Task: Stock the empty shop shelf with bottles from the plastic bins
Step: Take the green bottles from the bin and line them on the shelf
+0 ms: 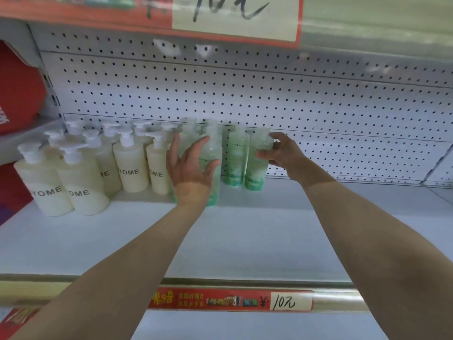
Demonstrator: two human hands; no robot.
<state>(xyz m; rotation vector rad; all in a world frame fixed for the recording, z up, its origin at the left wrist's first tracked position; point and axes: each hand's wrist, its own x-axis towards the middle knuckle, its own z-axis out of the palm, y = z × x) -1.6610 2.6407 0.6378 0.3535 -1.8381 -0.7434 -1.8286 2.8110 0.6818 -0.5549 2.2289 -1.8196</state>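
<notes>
On the white shelf (245, 229) several cream pump bottles (83, 182) stand at the left. To their right stand several pale green bottles. My left hand (191, 168) is spread with straight fingers around the front green bottle (213, 158), thumb on its right side. My right hand (282, 153) grips the rightmost green bottle (256, 165), which stands upright on the shelf next to another green bottle (236, 160). More green bottles are partly hidden behind my left hand.
A white pegboard back wall (269, 94) rises behind the bottles. The shelf's front rail carries a red price strip (232, 300). A large price sign (235, 15) hangs from the shelf above. Red packages (17, 89) sit in the bay at far left.
</notes>
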